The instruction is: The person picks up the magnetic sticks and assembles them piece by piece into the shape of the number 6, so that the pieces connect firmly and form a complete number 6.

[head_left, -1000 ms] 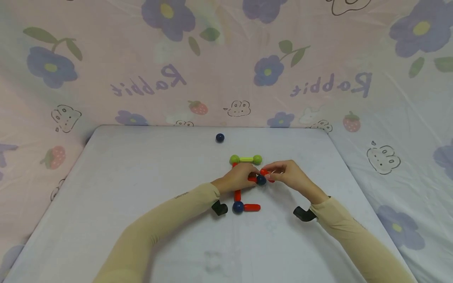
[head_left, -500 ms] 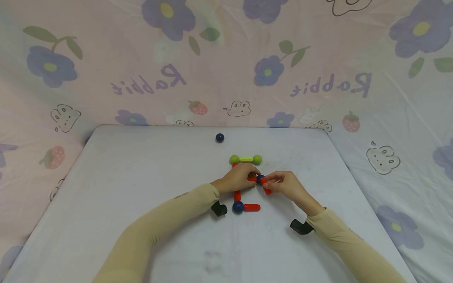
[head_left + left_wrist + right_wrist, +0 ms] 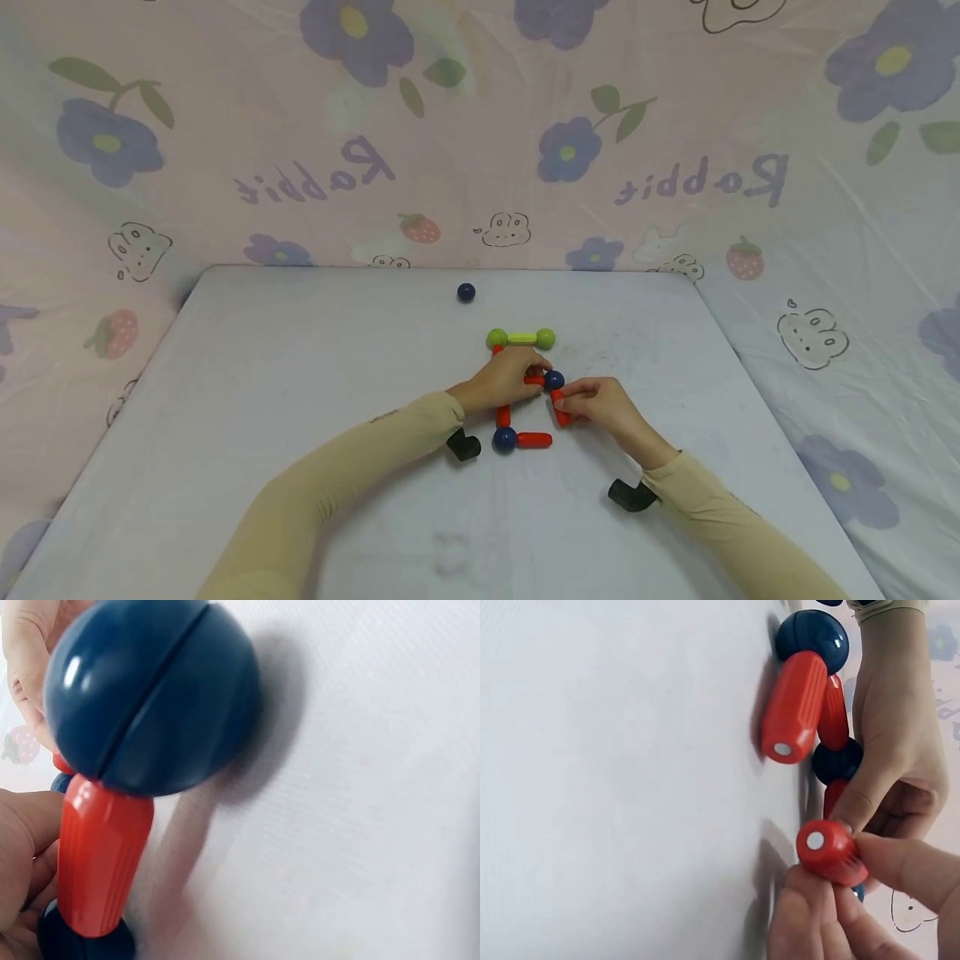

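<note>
My left hand (image 3: 508, 373) grips a red magnetic rod (image 3: 534, 380) that runs to a navy ball (image 3: 554, 380). Thumb and fingers of my right hand (image 3: 602, 404) pinch another red magnetic rod (image 3: 560, 408), whose far end meets that ball. A pale metal disc shows on its free end in the right wrist view, where the left hand (image 3: 900, 742) is just behind it. Below the left hand, a red rod (image 3: 503, 415) leads to a second navy ball (image 3: 505, 439), and from it a loose-ended red rod (image 3: 534, 440) points right. The left palm hides the middle joint.
Beyond the left hand, a light green rod (image 3: 522, 338) joins two green balls, connecting with the red chain. A lone navy ball (image 3: 466, 292) lies near the back edge of the white table (image 3: 337, 333). Black wrist mounts (image 3: 632, 496) hang beneath both sleeves.
My right hand has come toward me, swinging its red rod from the far side of the navy ball round to the near side. The left hand stays in place.
</note>
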Tool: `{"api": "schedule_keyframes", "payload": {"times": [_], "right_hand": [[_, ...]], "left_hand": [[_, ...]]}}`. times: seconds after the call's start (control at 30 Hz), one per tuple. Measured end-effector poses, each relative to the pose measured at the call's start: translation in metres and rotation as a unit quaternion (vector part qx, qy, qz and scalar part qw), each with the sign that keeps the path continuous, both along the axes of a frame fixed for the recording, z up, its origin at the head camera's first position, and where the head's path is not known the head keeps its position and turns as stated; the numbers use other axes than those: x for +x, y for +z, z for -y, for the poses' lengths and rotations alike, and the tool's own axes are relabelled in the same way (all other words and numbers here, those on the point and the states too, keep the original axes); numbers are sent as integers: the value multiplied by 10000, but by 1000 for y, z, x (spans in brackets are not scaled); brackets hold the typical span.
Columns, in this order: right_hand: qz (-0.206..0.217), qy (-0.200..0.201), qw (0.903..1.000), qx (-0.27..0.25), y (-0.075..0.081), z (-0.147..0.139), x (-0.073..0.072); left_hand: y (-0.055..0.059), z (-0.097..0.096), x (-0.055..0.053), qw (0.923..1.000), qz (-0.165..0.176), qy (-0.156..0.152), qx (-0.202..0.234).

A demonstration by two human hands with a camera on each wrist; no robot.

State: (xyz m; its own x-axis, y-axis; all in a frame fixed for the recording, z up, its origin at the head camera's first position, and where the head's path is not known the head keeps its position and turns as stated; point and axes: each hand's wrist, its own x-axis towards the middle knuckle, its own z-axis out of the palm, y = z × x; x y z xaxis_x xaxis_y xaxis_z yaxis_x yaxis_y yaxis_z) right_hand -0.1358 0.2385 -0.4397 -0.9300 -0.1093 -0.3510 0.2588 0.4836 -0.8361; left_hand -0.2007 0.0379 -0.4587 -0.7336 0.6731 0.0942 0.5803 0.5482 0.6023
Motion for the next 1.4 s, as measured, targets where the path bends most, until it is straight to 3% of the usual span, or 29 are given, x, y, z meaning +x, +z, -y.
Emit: {"api": "schedule_keyframes", "payload": {"times": [1.07,1.4], "right_hand": [[123,-100,9999,43,-7,2,-4],[9,-198,9988,438,-4,6,-2]], "left_hand": [[-4,2,0,9997,49,-69,220],[0,2,2,9995,135,-90,271]]}}
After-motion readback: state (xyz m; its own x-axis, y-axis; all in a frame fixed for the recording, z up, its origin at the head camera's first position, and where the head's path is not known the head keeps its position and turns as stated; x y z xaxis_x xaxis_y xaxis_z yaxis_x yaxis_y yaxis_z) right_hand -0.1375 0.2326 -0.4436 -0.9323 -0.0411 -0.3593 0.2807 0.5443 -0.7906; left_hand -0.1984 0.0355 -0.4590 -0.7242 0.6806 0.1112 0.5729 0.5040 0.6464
